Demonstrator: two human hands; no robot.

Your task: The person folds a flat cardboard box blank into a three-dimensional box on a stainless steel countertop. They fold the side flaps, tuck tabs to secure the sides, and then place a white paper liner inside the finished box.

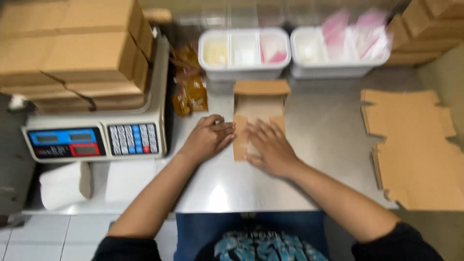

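Two hands pressing a flat cardboard box blank on a steel counter

Both forearms reach forward; the left hand [209,137] lies palm down, fingers loosely curled at the left edge of the cardboard blank [258,113], gripping nothing; the right hand [271,147] rests flat, fingers spread, on its lower part. The blank lies mid-table [319,145], long axis running away from the person, top flap toward the white tubs [244,53]

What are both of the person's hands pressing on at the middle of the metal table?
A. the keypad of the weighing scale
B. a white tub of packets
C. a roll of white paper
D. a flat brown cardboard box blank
D: the left hand and right hand both lie flat on the brown cardboard box blank on the steel table.
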